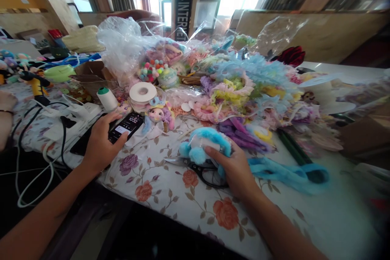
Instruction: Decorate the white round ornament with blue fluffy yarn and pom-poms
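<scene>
— What did the left hand (100,143) have?
— It was closed loosely round the near end of a black phone (127,125), thumb on the edge of the lit screen. The phone lay on the tabletop (170,199), its far end pointing toward one o'clock from the hand.
— And the right hand (237,167)?
— Its fingers were curled over a fluffy blue toy (203,143), gripping it from the five o'clock side. The toy sat low on the flowered cloth, near the middle of the view.
— Anything beneath it?
— Black scissors (199,169), lying flat at the toy's six o'clock, with their handles partly under the right hand.
— What lay around the phone?
— A white thread spool (107,98) with a green cap stood at its ten o'clock. A white ribbon roll (142,92) sat at its twelve, and a small pink doll (160,114) lay at its two, just beside it.
— And past the right hand?
— A blue fuzzy strip (284,173) trailed off at three o'clock. A heap of pastel plush flowers (240,89) filled the cloth from twelve to two, and crumpled clear plastic (122,44) rose behind it at eleven
</scene>
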`<state>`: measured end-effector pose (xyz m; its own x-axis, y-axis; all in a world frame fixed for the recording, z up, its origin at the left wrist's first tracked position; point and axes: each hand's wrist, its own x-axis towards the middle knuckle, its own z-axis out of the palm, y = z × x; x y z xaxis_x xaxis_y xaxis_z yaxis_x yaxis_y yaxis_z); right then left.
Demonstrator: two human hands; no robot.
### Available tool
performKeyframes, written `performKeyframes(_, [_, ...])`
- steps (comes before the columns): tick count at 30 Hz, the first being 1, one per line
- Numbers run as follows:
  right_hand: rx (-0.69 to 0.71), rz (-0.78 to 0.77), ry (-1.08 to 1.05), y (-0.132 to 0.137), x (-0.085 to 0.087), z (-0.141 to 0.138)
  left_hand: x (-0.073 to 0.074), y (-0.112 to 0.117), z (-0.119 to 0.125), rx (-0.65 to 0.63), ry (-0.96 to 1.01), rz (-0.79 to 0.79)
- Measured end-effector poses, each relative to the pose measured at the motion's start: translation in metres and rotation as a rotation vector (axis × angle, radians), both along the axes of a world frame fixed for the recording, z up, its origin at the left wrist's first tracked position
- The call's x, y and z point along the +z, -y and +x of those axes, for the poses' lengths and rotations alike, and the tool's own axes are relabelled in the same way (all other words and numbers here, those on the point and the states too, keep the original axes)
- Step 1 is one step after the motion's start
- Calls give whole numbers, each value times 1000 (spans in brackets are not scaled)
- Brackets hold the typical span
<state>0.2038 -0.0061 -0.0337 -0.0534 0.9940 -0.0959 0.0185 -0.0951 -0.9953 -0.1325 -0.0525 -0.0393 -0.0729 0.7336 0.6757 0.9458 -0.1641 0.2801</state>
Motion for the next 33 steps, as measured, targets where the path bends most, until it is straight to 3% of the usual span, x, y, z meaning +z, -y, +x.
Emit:
performKeyframes(4, [-17,15,-42,0,0,1,32,-7,28,-51,115,49])
performKeyframes(8, [-98,43,-149,-8,0,9,52,-28,75,-296,344,18])
performKeyframes(10, [-153,84,-194,-13,1,15,56,-41,102,-390,449,-90])
performKeyframes(14, [-237,191,-210,-20,8,23,56,-65,148,-570,570,-458])
performKeyframes(17, [-244,233,-151,-18,11,24,51,-76,166,-651,681,-590])
performKeyframes(21, [-189,217,-74,-11,13,20,37,-82,170,-731,769,-653])
performKeyframes(25, [-125,232,80,-6,14,16,26,-80,165,-901,823,-708])
performKeyframes(27, [-77,257,139,-5,14,14,25,-78,165,-944,854,-648])
performKeyframes(31, [1,252,198,-4,14,12,29,-74,168,-921,653,-139])
performKeyframes(33, [26,247,200,-3,14,11,29,-73,171,-974,542,-11])
